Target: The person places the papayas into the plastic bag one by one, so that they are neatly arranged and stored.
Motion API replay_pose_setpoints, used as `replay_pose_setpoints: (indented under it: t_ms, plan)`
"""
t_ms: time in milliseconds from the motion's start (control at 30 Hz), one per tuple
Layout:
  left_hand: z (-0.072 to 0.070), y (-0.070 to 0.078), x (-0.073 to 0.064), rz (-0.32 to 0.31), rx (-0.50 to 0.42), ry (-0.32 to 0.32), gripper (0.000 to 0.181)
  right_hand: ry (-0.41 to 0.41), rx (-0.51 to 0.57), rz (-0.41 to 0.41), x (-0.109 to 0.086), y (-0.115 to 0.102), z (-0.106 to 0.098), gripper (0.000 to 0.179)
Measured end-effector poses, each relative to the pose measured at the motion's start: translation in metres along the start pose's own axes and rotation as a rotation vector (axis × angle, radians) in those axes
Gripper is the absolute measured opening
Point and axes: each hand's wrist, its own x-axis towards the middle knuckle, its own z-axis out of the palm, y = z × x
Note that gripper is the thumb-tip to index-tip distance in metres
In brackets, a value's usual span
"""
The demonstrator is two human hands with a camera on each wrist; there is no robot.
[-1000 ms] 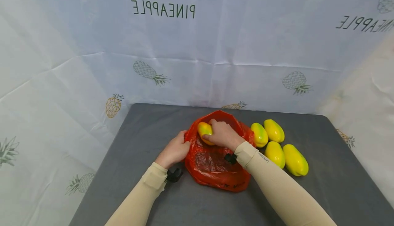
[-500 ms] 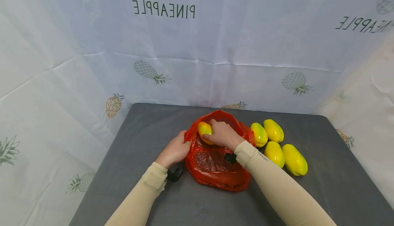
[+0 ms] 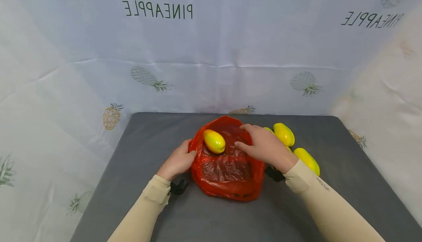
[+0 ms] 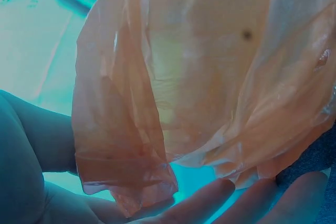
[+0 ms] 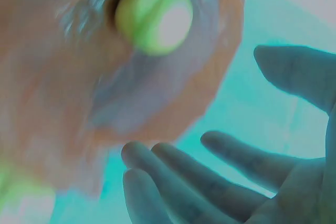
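Head view — mirrored "PINEAPPLE" lettering across the backdrop — left hand pinches red bag, right hand spread.

The head camera looks from above the near side, forward and down over a flat dark grey table to a white pineapple-printed cloth backdrop at the far side. Each wrist camera looks from close by: the left past the left hand at a thin red plastic bag, the right past the right hand into its mouth. All three views share the bag; head and right wrist share the smooth yellow-green oval fruit inside.
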Motion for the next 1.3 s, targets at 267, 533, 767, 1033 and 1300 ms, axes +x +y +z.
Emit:
replay_pose_setpoints:
  t_ms: [267,533,767,1033,1300]
  plan:
    - [-0.001,-0.001,-0.002,0.009,-0.025,-0.043,0.058,0.123,-0.022,0.127,-0.063,0.059,-0.025,0.073]
    - [-0.001,-0.002,0.001,0.0,-0.051,-0.062,0.06,0.118,-0.014,0.254,-0.103,0.117,-0.024,0.08]
    - [-0.001,-0.002,0.004,-0.016,-0.008,-0.045,0.063,0.084,0.007,0.329,-0.115,0.149,-0.014,0.088]
    - [-0.001,-0.003,0.003,-0.016,-0.005,-0.043,0.064,0.067,0.037,0.35,-0.117,0.162,0.0,0.092]
    - [0.0,-0.004,0.004,-0.011,-0.018,-0.041,0.063,0.057,0.036,0.362,-0.116,0.17,0.009,0.093]
